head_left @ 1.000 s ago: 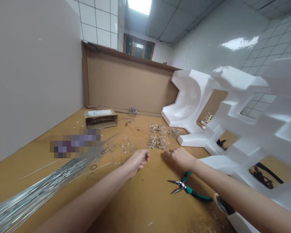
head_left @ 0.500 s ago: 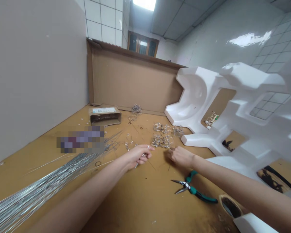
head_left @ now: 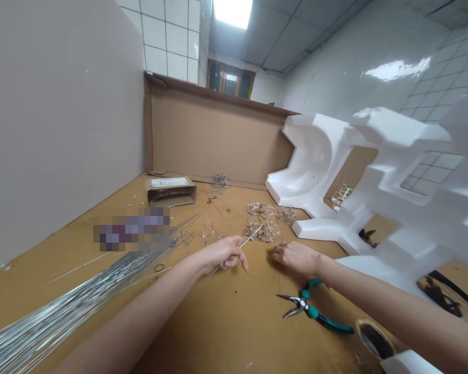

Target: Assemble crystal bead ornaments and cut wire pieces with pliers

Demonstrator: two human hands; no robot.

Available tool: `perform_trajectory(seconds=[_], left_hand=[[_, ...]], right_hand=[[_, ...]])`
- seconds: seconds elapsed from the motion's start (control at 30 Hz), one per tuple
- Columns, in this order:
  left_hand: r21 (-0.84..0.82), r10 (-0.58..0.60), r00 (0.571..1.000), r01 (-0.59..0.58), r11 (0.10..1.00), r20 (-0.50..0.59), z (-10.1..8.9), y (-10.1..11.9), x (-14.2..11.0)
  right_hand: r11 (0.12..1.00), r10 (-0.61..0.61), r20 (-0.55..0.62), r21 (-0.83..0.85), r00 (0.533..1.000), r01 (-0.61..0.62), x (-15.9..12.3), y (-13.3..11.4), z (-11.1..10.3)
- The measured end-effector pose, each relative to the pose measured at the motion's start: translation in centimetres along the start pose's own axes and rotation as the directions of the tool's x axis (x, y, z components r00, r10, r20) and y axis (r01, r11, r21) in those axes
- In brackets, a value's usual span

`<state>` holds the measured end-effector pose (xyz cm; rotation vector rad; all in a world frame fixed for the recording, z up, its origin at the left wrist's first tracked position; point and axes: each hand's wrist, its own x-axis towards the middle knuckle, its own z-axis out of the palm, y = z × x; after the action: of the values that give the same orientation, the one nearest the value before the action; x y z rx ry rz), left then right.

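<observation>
Ceiling light (head_left: 233, 11) on, far — wood-framed window (head_left: 231, 80) below it. Tiled wall (head_left: 154, 30) far left — grey wall (head_left: 58, 114) near left.

A cardboard panel (head_left: 218, 137) stands at the back of the tabletop (head_left: 210, 322), a small open carton (head_left: 171, 183) near its left end. White foam packing (head_left: 403, 205) rises at the right, and a lit ceiling lamp (head_left: 233, 11) shows beyond.

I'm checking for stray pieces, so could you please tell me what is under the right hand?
Shadowed brown tabletop shows beside the right hand; bent wire pieces lie beyond it. Whatever is directly beneath the hand is covered, so I cannot tell.
</observation>
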<state>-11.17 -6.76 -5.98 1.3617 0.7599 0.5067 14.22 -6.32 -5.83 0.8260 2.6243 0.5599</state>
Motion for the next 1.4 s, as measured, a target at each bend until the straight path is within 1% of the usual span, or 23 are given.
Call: perform_trajectory(seconds=[0.23, 0.43, 0.63, 0.73, 0.83, 0.97, 1.07, 1.13, 1.27, 1.4], left_hand=[[-0.056, -0.014, 1.000, 0.014, 0.998, 0.004, 0.3, -0.4, 0.4], [-0.138, -0.046, 0.999, 0.046, 0.989, 0.002, 0.5, -1.1, 1.0], [-0.147, -0.071, 0.998, 0.070, 0.987, 0.005, 0.9, -1.7, 1.5], [-0.151, -0.073, 0.997, 0.074, 0.986, 0.012, 0.9, -1.9, 1.6], [-0.158, -0.068, 0.997, 0.071, 0.985, 0.023, 0.8, -2.0, 1.7], [-0.169, -0.068, 0.997, 0.072, 0.983, 0.027, 0.9, -2.0, 1.6], [-0.177, -0.071, 0.997, 0.073, 0.981, 0.019, 0.9, -1.9, 1.5], [-0.183, -0.073, 0.997, 0.072, 0.980, 0.001, 0.9, -1.9, 1.5], [-0.199, -0.059, 0.996, 0.044, 0.979, -0.069, 0.8, -2.2, 1.8], [-0.211, -0.021, 0.992, -0.005, 0.977, -0.121, 1.1, -2.5, 2.0]], right_hand=[[0.994, -0.107, -0.008, -0.011, 0.994, 0.107, 0.6, -0.1, 1.1], [0.992, -0.122, -0.033, -0.008, 0.992, 0.122, 0.3, -0.4, 0.9], [0.991, -0.124, -0.085, 0.035, 0.989, 0.128, -0.1, -0.5, 0.2], [0.991, -0.127, -0.077, 0.028, 0.989, 0.130, -0.1, -0.5, 0.0], [0.990, -0.141, -0.066, 0.002, 0.988, 0.141, -0.1, -0.6, 0.0], [0.988, -0.156, -0.084, -0.003, 0.984, 0.157, 0.0, -0.6, 0.5], [0.992, -0.110, -0.087, 0.046, 0.990, 0.114, -0.1, -0.7, 0.7], [0.994, -0.047, -0.084, 0.093, 0.995, 0.055, -0.2, -0.9, 0.3], [0.989, 0.083, -0.111, 0.128, 0.990, -0.068, -0.7, -2.1, -1.3], [0.987, 0.106, -0.202, 0.141, 0.974, -0.078, -1.3, -3.8, -2.9]])
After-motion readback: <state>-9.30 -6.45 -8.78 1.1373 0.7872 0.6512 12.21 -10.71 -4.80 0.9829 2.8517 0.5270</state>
